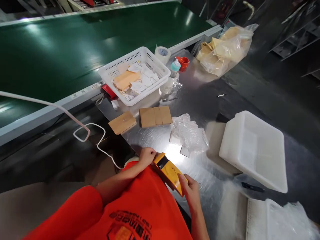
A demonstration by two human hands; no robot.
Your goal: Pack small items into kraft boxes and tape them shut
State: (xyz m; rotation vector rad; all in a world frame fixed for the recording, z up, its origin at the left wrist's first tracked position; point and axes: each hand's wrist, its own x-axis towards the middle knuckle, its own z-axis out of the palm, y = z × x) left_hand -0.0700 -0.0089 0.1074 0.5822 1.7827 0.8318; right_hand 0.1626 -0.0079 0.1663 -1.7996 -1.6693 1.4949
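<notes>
My right hand (192, 191) grips the lower end of a yellow handheld device (172, 171), thumb on its top face. A dark window sits near the device's other end. There, close against the device's corner, my left hand (147, 156) is closed in a pinch; what its fingertips hold is too small to tell. The device lies slanted at the table's near edge, in front of my body. Just beyond it on the metal table are clear bubble wrap (191, 135), a flat brown carton (155, 116) and another brown carton piece (122, 122).
A white perforated basket (160, 87) holds papers and an orange packet. Near it stand tape rolls (162, 55), a bottle (175, 66) and a red ring-shaped item (182, 63). White bins (265, 146) are at right; a green conveyor (75, 43) runs behind. A white cable (100, 133) hangs left.
</notes>
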